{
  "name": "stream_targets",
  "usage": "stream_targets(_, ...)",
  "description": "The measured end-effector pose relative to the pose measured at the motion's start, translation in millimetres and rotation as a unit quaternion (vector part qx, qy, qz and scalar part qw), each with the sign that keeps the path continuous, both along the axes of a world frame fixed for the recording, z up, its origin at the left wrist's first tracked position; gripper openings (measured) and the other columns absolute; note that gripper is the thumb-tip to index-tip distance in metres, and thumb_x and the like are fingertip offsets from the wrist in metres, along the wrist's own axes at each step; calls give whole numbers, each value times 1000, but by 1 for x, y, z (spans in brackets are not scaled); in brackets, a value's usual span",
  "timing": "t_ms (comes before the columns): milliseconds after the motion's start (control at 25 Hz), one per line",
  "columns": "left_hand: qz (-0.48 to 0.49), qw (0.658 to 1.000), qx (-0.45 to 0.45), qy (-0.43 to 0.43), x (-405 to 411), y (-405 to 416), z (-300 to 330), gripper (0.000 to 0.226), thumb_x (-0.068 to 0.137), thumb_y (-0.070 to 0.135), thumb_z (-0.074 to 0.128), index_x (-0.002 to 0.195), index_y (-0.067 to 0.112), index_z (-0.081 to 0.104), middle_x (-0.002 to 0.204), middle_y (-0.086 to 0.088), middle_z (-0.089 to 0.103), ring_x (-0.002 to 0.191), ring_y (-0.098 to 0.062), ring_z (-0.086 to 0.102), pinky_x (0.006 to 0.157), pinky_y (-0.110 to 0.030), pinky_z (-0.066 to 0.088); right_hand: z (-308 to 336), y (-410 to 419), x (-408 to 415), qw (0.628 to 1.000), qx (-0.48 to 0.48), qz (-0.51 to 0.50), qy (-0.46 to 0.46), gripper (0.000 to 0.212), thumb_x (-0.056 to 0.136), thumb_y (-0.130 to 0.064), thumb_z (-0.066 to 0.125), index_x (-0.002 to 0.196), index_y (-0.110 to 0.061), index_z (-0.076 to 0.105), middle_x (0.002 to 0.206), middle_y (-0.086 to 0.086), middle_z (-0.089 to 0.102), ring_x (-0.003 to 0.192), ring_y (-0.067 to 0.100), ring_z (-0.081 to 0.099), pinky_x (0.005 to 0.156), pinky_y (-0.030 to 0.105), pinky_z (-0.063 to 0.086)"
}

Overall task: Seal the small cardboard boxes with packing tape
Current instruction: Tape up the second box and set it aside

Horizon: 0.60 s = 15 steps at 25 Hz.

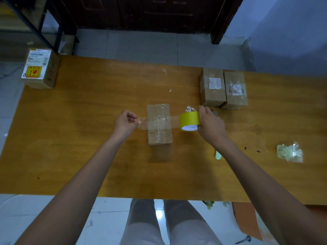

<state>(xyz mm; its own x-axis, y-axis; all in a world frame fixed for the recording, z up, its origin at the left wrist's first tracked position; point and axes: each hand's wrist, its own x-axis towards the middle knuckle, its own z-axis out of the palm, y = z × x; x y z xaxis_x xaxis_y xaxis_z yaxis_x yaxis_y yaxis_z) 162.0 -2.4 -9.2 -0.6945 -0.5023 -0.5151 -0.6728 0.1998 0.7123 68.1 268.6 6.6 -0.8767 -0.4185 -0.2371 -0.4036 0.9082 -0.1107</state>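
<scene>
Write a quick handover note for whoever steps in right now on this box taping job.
Left hand: pinches the free end of the clear tape strip.
Right hand: grips the yellow tape roll.
The strip is stretched across the top of the middle box, at the centre of the table.
Done: two taped boxes stand side by side at the far right.
Left: press the strip down, cut it from the roll. A labelled box sits at the far left corner; whether it needs sealing I cannot tell.
</scene>
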Motion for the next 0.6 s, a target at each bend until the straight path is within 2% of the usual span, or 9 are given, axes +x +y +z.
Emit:
stream_targets(120,0,1000,-6,8,0,-3,-4,19,85,9,70,91,15,53,84,4,56,82,-15,55,62,-20,44,0,-5,0,1000,-5,-4,2,35,80,-4,60,111,-7,44,112,12,51,71,36,53,49,34,33)
stream_targets(280,-1,1000,-17,2,-3,-6,-8,19,85,10,71,95,13,55,90,0,58,85,-16,57,71,-25,48,-4,-8,-2,1000,-4,-8,7,32,81,-3,60,108,-8,44,111,11,52,63,27,43,45,28,25)
stream_targets(440,-15,999,-42,-7,-4,-3,-17,18,85,10,70,93,13,54,91,-1,58,86,-18,57,74,-30,48,-8,-10,-3,1000,17,-6,8,34,82,-3,59,112,-8,44,114,11,52,68,32,54,48,31,32)
stream_targets(600,-11,998,-64,-10,-6,8,-30,15,88,11,66,91,14,52,84,2,54,83,-18,54,75,-33,47,-19,-11,-2,999,48,-3,9,45,85,-6,57,126,-7,41,125,12,51,78,38,60,53,34,35)
